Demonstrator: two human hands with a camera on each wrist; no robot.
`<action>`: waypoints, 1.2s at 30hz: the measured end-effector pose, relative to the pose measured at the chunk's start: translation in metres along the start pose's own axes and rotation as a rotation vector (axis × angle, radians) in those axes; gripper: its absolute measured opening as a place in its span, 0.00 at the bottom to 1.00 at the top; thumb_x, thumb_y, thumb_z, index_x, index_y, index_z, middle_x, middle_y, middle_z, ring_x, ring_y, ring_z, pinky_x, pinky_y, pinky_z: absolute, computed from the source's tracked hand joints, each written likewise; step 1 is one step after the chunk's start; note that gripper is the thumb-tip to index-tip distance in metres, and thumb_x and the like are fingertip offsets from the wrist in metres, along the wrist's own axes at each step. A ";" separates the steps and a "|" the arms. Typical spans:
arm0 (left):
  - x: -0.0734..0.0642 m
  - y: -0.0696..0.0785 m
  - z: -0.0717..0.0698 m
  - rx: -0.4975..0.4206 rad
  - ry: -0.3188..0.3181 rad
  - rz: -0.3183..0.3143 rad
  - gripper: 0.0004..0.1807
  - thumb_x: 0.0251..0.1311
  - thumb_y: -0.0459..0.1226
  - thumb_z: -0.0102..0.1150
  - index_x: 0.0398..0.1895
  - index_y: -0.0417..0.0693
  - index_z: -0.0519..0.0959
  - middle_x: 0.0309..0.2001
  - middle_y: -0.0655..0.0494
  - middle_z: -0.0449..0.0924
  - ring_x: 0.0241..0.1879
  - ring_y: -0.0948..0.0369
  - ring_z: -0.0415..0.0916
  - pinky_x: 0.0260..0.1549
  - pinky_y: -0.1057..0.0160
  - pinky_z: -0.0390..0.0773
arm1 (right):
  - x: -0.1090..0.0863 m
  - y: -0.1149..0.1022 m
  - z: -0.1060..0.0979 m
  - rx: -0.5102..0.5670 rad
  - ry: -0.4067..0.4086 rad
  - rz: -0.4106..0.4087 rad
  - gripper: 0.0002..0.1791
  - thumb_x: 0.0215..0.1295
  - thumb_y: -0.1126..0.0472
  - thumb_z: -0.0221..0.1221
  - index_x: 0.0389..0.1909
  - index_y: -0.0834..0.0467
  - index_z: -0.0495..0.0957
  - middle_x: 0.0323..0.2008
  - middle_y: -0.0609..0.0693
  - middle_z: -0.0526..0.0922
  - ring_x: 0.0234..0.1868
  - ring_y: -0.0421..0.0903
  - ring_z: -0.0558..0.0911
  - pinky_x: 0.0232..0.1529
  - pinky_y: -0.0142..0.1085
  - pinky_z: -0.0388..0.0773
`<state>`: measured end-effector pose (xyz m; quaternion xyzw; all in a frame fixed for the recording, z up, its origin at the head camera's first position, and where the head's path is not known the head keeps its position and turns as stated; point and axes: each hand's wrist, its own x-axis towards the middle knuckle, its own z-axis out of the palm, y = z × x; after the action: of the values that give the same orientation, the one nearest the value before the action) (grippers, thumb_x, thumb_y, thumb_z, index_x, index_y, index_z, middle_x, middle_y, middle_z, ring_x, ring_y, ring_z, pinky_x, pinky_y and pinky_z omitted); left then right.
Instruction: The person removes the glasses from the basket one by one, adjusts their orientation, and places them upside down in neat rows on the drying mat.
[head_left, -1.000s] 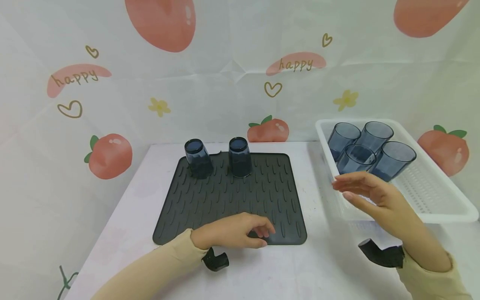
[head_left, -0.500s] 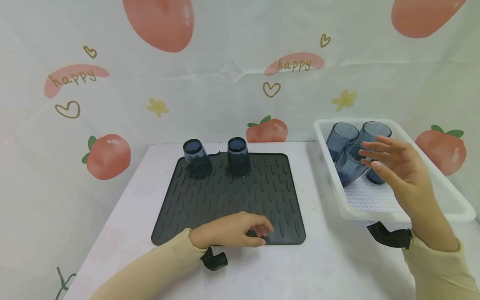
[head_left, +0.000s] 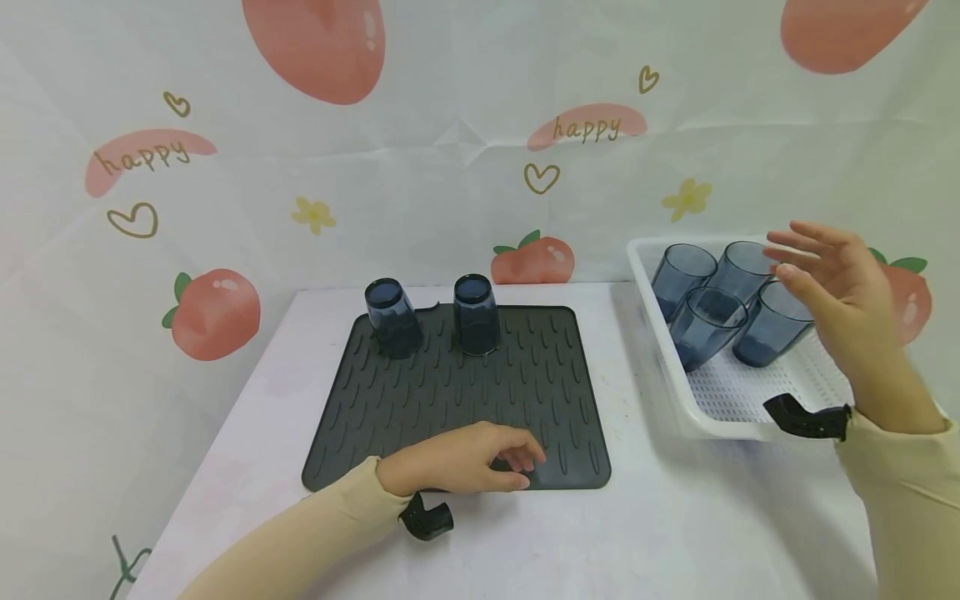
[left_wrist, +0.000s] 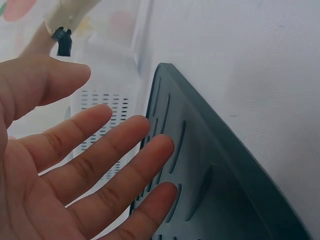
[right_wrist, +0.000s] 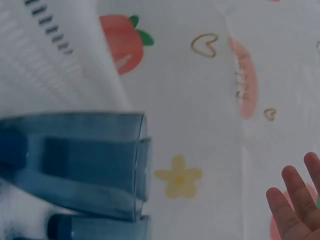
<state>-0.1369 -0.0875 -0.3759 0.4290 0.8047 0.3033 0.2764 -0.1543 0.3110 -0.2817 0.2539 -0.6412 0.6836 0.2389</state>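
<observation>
My right hand [head_left: 851, 304] hovers above the white basket [head_left: 682, 400], holding nothing, its fingers spread. It overlaps the rim of the nearest blue glass [head_left: 772, 329]; the right wrist view shows that glass [right_wrist: 80, 160] apart from the fingers [right_wrist: 295, 200]. Several blue glasses stand mouth-up in the basket's left part, some tilted. My left hand [head_left: 468, 458] hangs over the front edge of the black ribbed mat [head_left: 540, 392], fingers relaxed and holding nothing; the left wrist view shows its palm [left_wrist: 30, 200]. Two glasses, left [head_left: 395, 321] and right [head_left: 477, 317], stand upside down at the mat's back.
The white table [head_left: 585, 542] carries the mat in its middle and the basket at its right. A white backdrop [head_left: 420, 167] printed with fruit, hearts and flowers rises behind. A green string-like mark [head_left: 127, 567] shows at the lower left.
My right hand has moved from the basket's front left, up and to the right over the glasses, fingers spreading. The left hand and all the glasses stay where they were.
</observation>
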 end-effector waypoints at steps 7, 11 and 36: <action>0.001 0.000 0.000 -0.011 -0.004 -0.002 0.15 0.66 0.39 0.59 0.55 0.51 0.76 0.47 0.63 0.81 0.47 0.75 0.75 0.50 0.71 0.77 | 0.012 0.009 -0.019 -0.028 0.049 0.124 0.24 0.64 0.81 0.49 0.60 0.63 0.72 0.49 0.47 0.83 0.49 0.36 0.83 0.46 0.19 0.76; 0.001 0.000 0.000 -0.009 -0.003 0.003 0.15 0.66 0.39 0.58 0.55 0.51 0.76 0.47 0.63 0.81 0.47 0.75 0.75 0.50 0.71 0.77 | 0.014 0.017 -0.031 0.027 0.072 0.158 0.24 0.64 0.82 0.49 0.58 0.62 0.73 0.48 0.47 0.84 0.48 0.36 0.83 0.47 0.19 0.77; 0.001 0.005 -0.003 -0.017 -0.004 0.019 0.15 0.66 0.38 0.58 0.55 0.48 0.76 0.47 0.60 0.82 0.46 0.75 0.76 0.50 0.70 0.77 | 0.010 0.043 -0.104 -0.565 0.126 0.590 0.16 0.68 0.61 0.58 0.47 0.35 0.70 0.37 0.20 0.73 0.36 0.17 0.74 0.33 0.11 0.70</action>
<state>-0.1367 -0.0853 -0.3701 0.4347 0.7976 0.3119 0.2786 -0.1943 0.4121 -0.3125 -0.0586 -0.8330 0.5342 0.1319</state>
